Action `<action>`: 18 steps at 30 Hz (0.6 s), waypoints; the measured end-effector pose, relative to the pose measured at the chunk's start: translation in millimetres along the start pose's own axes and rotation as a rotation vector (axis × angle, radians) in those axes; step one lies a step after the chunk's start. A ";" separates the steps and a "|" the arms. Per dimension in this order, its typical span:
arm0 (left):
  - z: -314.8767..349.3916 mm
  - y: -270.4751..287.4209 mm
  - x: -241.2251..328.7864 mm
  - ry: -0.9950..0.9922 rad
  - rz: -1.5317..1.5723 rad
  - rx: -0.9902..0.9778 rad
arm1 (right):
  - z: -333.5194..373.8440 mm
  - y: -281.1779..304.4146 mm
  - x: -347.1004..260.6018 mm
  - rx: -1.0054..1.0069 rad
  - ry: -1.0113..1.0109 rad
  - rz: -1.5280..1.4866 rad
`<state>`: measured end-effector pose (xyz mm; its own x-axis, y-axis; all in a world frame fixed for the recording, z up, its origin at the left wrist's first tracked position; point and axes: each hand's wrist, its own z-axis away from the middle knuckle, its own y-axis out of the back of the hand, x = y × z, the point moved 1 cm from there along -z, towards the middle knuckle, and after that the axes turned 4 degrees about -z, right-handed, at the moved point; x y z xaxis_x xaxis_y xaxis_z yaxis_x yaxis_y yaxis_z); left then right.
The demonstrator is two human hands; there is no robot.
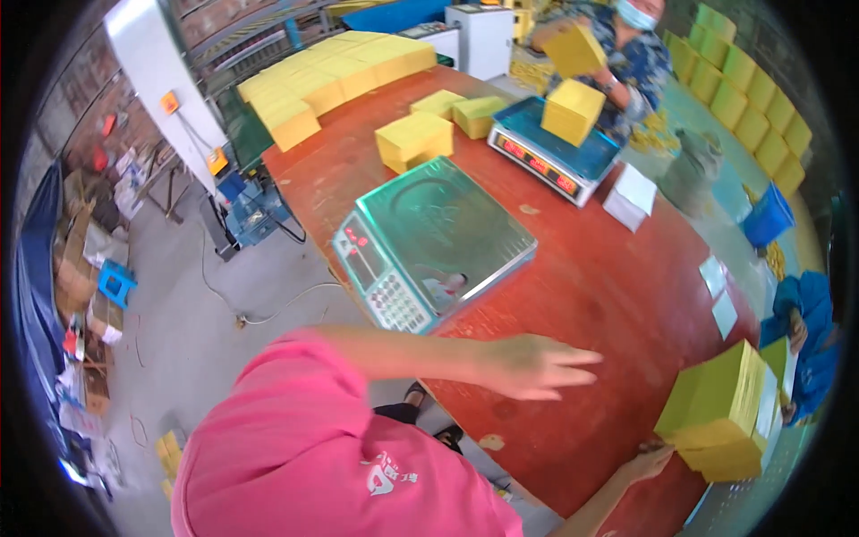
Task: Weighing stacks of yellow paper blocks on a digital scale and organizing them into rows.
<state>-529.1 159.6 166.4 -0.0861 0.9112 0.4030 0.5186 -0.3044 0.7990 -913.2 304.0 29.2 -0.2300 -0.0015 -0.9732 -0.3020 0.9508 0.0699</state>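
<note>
My left hand (541, 367) reaches across the red table, open, its fingers stretched toward the right and slightly blurred. Nothing is in it. Beside that forearm stands a digital scale (447, 219) with a bare, shiny metal plate and a lit red display. My right hand (656, 455) is at the lower left corner of a thick stack of yellow paper (716, 403) at the table's right end. Its fingers are partly hidden by the stack and appear to grip the edge. A pale sheet lies against the stack's right side.
Across the red table (591, 295), a masked person (626, 72) holds a yellow block above a second scale (528, 166) bearing another. Yellow stacks (349, 72) line the far edge. White paper (631, 197) lies nearby. A blue-sleeved person (805, 313) stands at the right.
</note>
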 end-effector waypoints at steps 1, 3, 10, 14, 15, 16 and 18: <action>43.3 16.9 -5.6 0.073 -0.038 0.087 | 6.9 2.4 1.8 -0.018 0.015 -0.014; 132.1 53.0 -3.4 0.440 -0.054 0.122 | 27.0 2.8 1.3 -0.047 -0.070 -0.084; 343.3 120.7 22.0 1.168 -0.007 0.512 | 215.3 -122.8 -135.0 -0.403 -0.098 -0.180; 431.5 151.7 19.1 1.124 -0.075 0.598 | 343.3 -219.9 -232.2 -0.737 0.049 -0.362; 454.3 159.3 13.2 1.107 -0.038 0.599 | 376.5 -239.2 -242.4 -0.819 0.066 -0.391; 478.0 165.7 12.3 1.152 -0.068 0.639 | 405.4 -253.2 -243.9 -0.957 0.106 -0.353; 514.4 177.1 8.5 1.184 -0.077 0.673 | 467.0 -276.4 -247.9 -1.149 -0.013 -0.296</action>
<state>-0.4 256.3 81.8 -0.6279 0.0342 0.7775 0.7605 0.2394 0.6036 -340.6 186.3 148.7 -0.0043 -0.1646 -0.9863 -0.9969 0.0787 -0.0087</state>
